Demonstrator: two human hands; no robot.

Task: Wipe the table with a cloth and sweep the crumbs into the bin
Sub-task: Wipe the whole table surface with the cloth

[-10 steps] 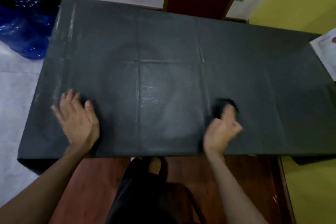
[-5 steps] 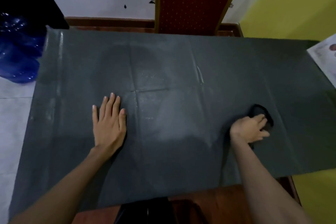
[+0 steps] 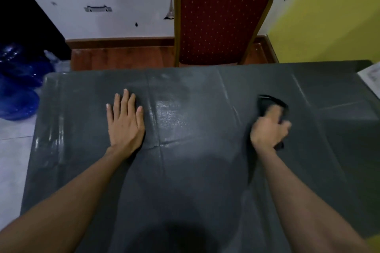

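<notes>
A dark grey sheet covers the table point(image 3: 195, 170), with fold creases and a damp sheen near its middle. My right hand point(image 3: 269, 127) grips a small black cloth point(image 3: 267, 101) and presses it on the table's right part; the cloth pokes out past my fingers and below my palm. My left hand point(image 3: 124, 121) lies flat on the sheet left of centre, fingers spread, holding nothing. No crumbs or bin show clearly.
A red chair with a gold frame point(image 3: 222, 16) stands behind the table's far edge. Blue plastic bags point(image 3: 18, 92) lie on the floor at the left. A white paper point(image 3: 372, 80) rests on the table's far right corner. Yellow wall at right.
My right hand has carried the cloth from the near edge out to the right and farther across the table. My left hand slid toward the centre. The view has tilted up.
</notes>
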